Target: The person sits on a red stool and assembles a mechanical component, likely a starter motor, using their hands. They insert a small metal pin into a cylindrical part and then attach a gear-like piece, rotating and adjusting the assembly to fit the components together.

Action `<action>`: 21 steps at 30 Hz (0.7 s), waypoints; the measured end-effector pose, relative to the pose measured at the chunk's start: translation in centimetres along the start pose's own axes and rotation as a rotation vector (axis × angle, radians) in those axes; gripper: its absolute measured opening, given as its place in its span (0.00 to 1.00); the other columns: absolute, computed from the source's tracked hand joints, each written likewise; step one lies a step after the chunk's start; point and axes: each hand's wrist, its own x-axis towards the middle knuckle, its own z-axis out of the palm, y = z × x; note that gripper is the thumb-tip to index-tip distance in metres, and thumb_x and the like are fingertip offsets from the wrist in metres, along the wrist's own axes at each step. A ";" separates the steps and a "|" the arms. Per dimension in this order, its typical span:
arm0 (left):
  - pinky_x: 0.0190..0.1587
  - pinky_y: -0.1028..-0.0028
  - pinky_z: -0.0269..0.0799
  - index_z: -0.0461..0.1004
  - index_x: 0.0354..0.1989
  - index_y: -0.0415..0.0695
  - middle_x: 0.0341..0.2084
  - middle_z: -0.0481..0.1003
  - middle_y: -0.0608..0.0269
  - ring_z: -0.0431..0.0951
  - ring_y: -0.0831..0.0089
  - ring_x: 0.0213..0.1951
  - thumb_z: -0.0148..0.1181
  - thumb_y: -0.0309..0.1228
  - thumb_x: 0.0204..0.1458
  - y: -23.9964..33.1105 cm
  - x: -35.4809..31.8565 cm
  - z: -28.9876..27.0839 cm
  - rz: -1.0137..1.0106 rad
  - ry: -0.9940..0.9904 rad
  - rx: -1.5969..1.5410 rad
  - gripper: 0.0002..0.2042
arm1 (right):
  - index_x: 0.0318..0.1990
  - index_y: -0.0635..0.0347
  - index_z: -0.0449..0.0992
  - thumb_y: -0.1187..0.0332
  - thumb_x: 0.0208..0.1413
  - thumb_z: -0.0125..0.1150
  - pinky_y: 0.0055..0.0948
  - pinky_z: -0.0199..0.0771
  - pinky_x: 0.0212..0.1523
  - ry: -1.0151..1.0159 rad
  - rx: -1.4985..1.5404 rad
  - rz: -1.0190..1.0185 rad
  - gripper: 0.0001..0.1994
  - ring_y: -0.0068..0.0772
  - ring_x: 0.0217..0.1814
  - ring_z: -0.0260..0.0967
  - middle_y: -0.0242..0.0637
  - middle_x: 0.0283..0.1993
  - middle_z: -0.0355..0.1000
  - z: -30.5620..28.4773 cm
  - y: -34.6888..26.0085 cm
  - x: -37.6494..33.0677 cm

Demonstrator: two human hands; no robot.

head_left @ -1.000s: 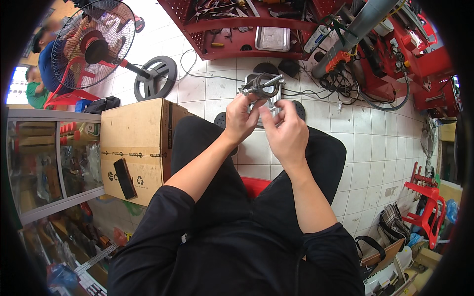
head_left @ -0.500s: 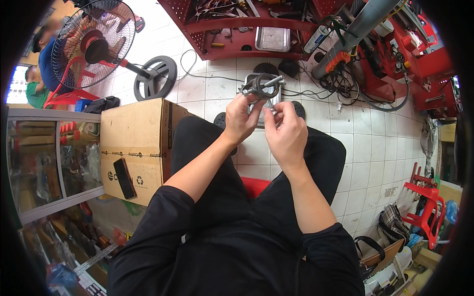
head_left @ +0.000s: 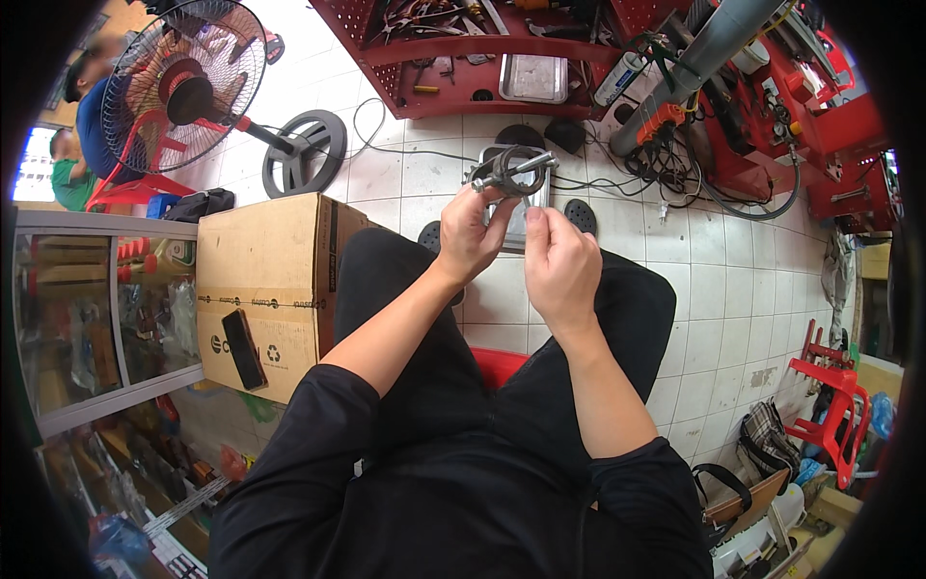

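My left hand (head_left: pixel 471 232) is closed on a dark, ring-shaped metal part (head_left: pixel 503 177) with a silver bolt-like rod across it, held up in front of my knees. Just to its right, my right hand (head_left: pixel 563 265) is closed, thumb and index finger pinched together close under the part. A thin, light sliver shows at those fingertips, too small to name. Beyond and below the hands, a silver metal tray (head_left: pixel 514 234) on the floor is partly hidden by them and the part.
A cardboard box (head_left: pixel 260 241) stands at my left with a black phone (head_left: pixel 244 349) on it. Behind it is a standing fan (head_left: pixel 183 92). A red tool cart (head_left: pixel 463 72) stands ahead; cables (head_left: pixel 666 164) lie on the floor. Two people sit at the far left.
My right hand has shifted slightly right, and its fingers have curled in more tightly. The left hand and the metal part have barely moved.
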 end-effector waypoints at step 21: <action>0.32 0.69 0.68 0.74 0.31 0.39 0.26 0.75 0.54 0.74 0.58 0.28 0.61 0.17 0.41 0.0 -0.1 0.0 -0.024 0.018 -0.016 0.08 | 0.28 0.59 0.70 0.61 0.53 0.57 0.35 0.61 0.24 -0.027 0.047 0.063 0.11 0.38 0.17 0.67 0.35 0.16 0.69 -0.2 -0.5 0.0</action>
